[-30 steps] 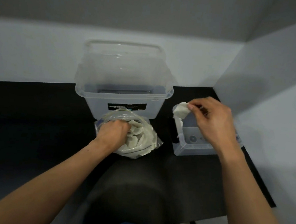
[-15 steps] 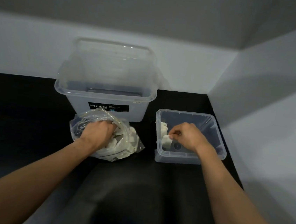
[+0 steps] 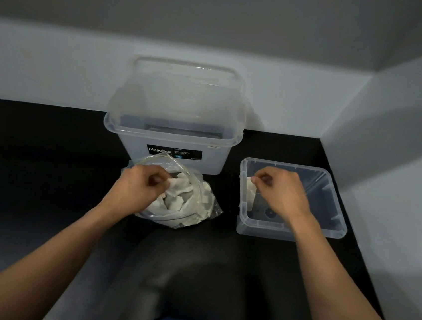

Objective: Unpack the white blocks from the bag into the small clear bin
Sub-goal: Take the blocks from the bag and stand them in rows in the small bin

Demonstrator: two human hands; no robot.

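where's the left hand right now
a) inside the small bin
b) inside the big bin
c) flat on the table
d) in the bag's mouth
d: the left hand is in the open mouth of the bag, fingers curled on a block; the right hand is the one over the small bin.

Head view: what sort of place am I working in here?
Probably a bare test booth or workbench corner, not a home: a black tabletop set between plain white walls, carrying a large clear bin, a small clear bin and a bag of white blocks.
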